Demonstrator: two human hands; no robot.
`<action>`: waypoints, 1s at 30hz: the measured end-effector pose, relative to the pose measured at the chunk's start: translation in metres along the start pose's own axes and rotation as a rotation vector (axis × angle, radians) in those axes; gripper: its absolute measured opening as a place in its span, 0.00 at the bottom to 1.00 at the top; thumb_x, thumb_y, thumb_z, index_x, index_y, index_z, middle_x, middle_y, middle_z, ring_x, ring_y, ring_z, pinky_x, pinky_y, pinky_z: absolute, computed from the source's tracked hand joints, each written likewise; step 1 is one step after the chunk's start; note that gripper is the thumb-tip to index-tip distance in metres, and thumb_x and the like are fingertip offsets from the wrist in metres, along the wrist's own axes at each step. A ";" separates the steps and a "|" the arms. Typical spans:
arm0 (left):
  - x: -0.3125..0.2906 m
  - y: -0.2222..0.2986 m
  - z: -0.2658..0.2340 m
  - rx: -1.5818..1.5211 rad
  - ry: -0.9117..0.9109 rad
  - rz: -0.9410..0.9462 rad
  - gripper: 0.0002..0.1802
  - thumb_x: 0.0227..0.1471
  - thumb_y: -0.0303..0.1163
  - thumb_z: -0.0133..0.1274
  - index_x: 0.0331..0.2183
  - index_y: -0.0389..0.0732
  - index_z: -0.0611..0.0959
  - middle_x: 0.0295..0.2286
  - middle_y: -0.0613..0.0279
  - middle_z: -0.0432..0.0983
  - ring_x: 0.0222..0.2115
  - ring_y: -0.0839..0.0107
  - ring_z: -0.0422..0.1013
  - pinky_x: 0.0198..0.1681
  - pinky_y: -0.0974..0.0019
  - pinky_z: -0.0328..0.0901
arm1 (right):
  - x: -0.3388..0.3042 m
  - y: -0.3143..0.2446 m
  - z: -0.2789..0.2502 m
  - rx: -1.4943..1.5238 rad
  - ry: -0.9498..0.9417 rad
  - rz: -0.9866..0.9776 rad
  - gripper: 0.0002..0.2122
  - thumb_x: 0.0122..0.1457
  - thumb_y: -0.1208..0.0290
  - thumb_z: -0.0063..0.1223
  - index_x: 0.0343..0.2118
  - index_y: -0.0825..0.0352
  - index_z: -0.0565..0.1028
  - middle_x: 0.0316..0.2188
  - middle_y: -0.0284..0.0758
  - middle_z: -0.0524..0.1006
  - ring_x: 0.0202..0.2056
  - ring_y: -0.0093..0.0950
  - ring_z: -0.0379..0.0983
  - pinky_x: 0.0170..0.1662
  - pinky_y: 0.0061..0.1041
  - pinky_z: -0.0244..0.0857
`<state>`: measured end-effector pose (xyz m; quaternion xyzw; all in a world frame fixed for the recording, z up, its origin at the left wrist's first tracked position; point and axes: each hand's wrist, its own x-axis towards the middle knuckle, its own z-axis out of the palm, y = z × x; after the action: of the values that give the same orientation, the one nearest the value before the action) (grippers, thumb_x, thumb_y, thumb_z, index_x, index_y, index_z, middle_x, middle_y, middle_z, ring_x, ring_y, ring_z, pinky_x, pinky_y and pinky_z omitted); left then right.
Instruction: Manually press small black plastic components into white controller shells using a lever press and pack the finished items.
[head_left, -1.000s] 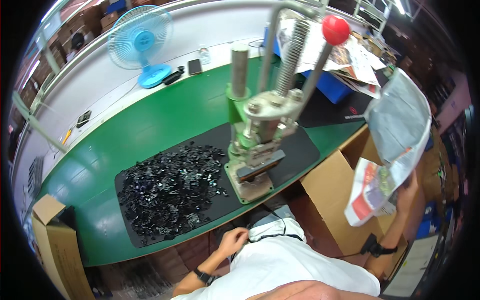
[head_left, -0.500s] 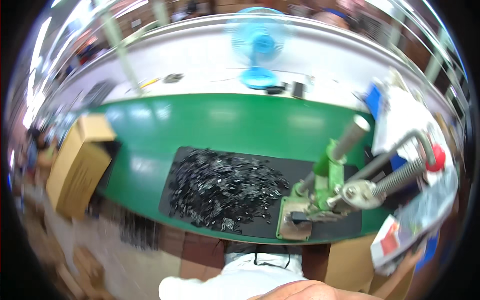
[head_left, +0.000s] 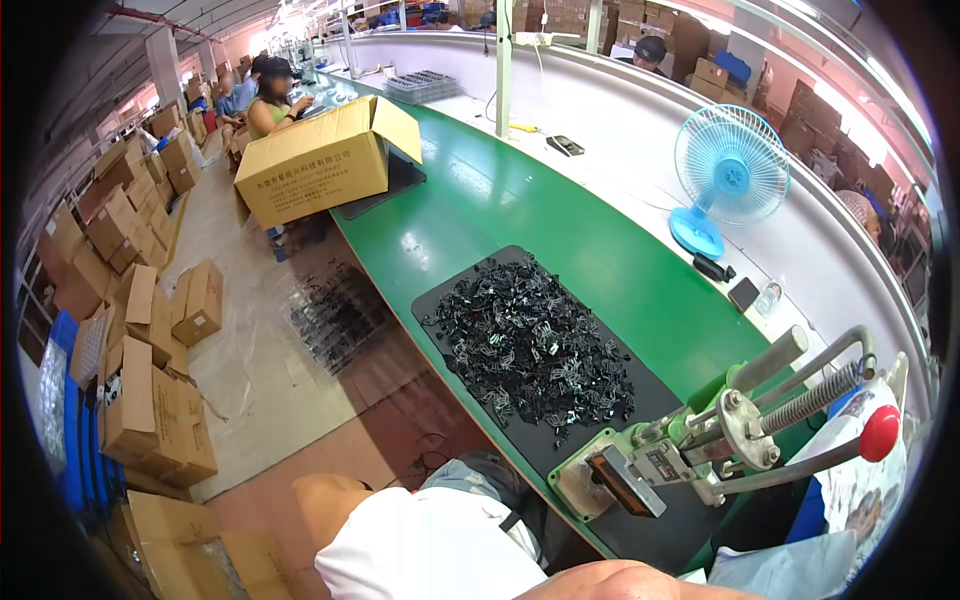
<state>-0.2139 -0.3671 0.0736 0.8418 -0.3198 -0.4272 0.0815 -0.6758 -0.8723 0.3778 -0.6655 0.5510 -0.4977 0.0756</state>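
While a loose heap of small black parts (head_left: 540, 345) lies on a black mat (head_left: 682, 520) at the near edge of the desk, the hands are both out of view, and whether they are spread, closed or pinching anything cannot be told. Step in hand: judged a gap between handlings, as nothing visible touches the heap. Next move: any work on the heap would call for a hand brought in over the mat and a fine pinch, the pieces looking thin and tangled. Beside the heap, on the same mat: one hand press (head_left: 665, 465), green and bare metal, its lever ending in a red knob (head_left: 880, 433). Lower right corner: one grey bag (head_left: 790, 565), partly cut off. Surface: green desk (head_left: 455, 205), long, glossy, bending in the lens. Along its far side, on a white ledge: blue fan (head_left: 732, 175), dark flat object (head_left: 743, 293), clear bottle (head_left: 768, 297), stacked trays (head_left: 422, 87). Far left end of the desk: one cardboard box (head_left: 315, 170), flap open, with a co-worker (head_left: 265, 118) beyond. Room: brown cartons (head_left: 150, 420) along the left, some open; pale floor covering (head_left: 275, 400); ceiling strip lights.
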 end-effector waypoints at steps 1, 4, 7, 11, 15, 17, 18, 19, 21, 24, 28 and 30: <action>-0.002 0.000 0.002 -0.007 -0.008 -0.012 0.23 0.49 0.31 0.54 0.48 0.37 0.74 0.39 0.48 0.77 0.41 0.52 0.73 0.46 0.49 0.65 | 0.009 0.002 0.006 0.009 -0.020 -0.009 0.24 0.59 0.69 0.48 0.57 0.74 0.63 0.56 0.44 0.66 0.57 0.35 0.62 0.60 0.32 0.53; -0.008 -0.004 0.001 -0.024 -0.019 -0.025 0.23 0.49 0.31 0.54 0.48 0.37 0.73 0.40 0.48 0.77 0.41 0.52 0.73 0.46 0.50 0.65 | 0.027 0.007 0.021 0.034 -0.059 -0.011 0.24 0.59 0.68 0.48 0.57 0.74 0.63 0.56 0.43 0.66 0.57 0.35 0.62 0.60 0.32 0.53; -0.006 -0.003 -0.006 -0.032 -0.023 -0.008 0.23 0.49 0.30 0.54 0.49 0.36 0.73 0.40 0.48 0.77 0.41 0.53 0.73 0.46 0.50 0.66 | 0.040 0.013 0.029 0.041 -0.080 -0.002 0.24 0.59 0.68 0.47 0.57 0.73 0.63 0.56 0.43 0.67 0.57 0.35 0.62 0.60 0.31 0.53; -0.004 -0.008 -0.012 -0.075 -0.032 0.005 0.23 0.50 0.30 0.54 0.49 0.36 0.73 0.40 0.48 0.76 0.41 0.53 0.73 0.46 0.51 0.66 | 0.063 0.005 0.058 0.056 -0.127 0.004 0.24 0.60 0.67 0.47 0.57 0.73 0.64 0.56 0.43 0.67 0.57 0.35 0.62 0.60 0.31 0.54; -0.004 -0.018 -0.014 -0.105 -0.067 0.007 0.23 0.50 0.30 0.53 0.49 0.36 0.73 0.41 0.48 0.76 0.41 0.53 0.73 0.45 0.51 0.66 | 0.083 0.005 0.086 0.075 -0.158 0.010 0.23 0.60 0.66 0.47 0.56 0.73 0.64 0.56 0.42 0.67 0.57 0.35 0.63 0.59 0.31 0.54; -0.006 -0.019 -0.012 -0.120 -0.095 0.014 0.23 0.50 0.30 0.53 0.49 0.35 0.73 0.41 0.48 0.76 0.41 0.53 0.73 0.45 0.52 0.67 | 0.091 0.005 0.096 0.070 -0.169 0.016 0.23 0.60 0.65 0.46 0.56 0.72 0.64 0.56 0.42 0.67 0.56 0.35 0.63 0.59 0.30 0.54; -0.006 -0.021 -0.014 -0.125 -0.106 0.014 0.23 0.50 0.30 0.53 0.49 0.35 0.73 0.41 0.48 0.76 0.41 0.54 0.73 0.45 0.52 0.67 | 0.093 0.006 0.100 0.070 -0.168 0.023 0.23 0.60 0.65 0.46 0.56 0.72 0.64 0.56 0.42 0.67 0.56 0.34 0.63 0.59 0.30 0.54; -0.007 -0.023 -0.014 -0.131 -0.129 0.017 0.23 0.50 0.30 0.53 0.49 0.35 0.73 0.41 0.48 0.76 0.41 0.54 0.73 0.45 0.52 0.67 | 0.091 0.009 0.101 0.071 -0.171 0.031 0.23 0.60 0.65 0.46 0.56 0.72 0.64 0.55 0.42 0.68 0.56 0.34 0.63 0.59 0.30 0.54; -0.008 -0.026 -0.015 -0.160 -0.164 0.020 0.23 0.50 0.29 0.53 0.49 0.35 0.73 0.41 0.48 0.76 0.41 0.54 0.73 0.45 0.52 0.67 | 0.097 0.010 0.110 0.060 -0.184 0.043 0.23 0.60 0.64 0.46 0.56 0.72 0.65 0.55 0.42 0.68 0.56 0.34 0.63 0.59 0.30 0.55; -0.008 -0.028 -0.020 -0.185 -0.224 0.033 0.23 0.50 0.29 0.53 0.49 0.35 0.73 0.41 0.48 0.76 0.41 0.54 0.73 0.45 0.53 0.67 | 0.099 0.011 0.102 0.041 -0.177 0.078 0.23 0.60 0.64 0.46 0.56 0.72 0.65 0.55 0.41 0.68 0.56 0.34 0.63 0.59 0.30 0.55; -0.010 -0.033 -0.022 -0.224 -0.322 0.030 0.23 0.51 0.29 0.53 0.50 0.35 0.73 0.42 0.48 0.76 0.41 0.54 0.73 0.45 0.53 0.68 | 0.101 0.011 0.110 0.022 -0.179 0.111 0.23 0.60 0.63 0.45 0.55 0.71 0.65 0.55 0.41 0.68 0.56 0.34 0.64 0.58 0.30 0.55; -0.010 -0.035 -0.025 -0.235 -0.374 0.039 0.23 0.51 0.29 0.53 0.50 0.34 0.73 0.42 0.48 0.76 0.41 0.54 0.73 0.44 0.53 0.68 | 0.101 0.017 0.105 0.014 -0.171 0.128 0.23 0.60 0.62 0.45 0.55 0.71 0.66 0.55 0.41 0.68 0.56 0.34 0.64 0.58 0.29 0.55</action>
<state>-0.1823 -0.3367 0.0816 0.7263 -0.2935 -0.6086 0.1263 -0.6188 -1.0075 0.3736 -0.6686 0.5804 -0.4369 0.1588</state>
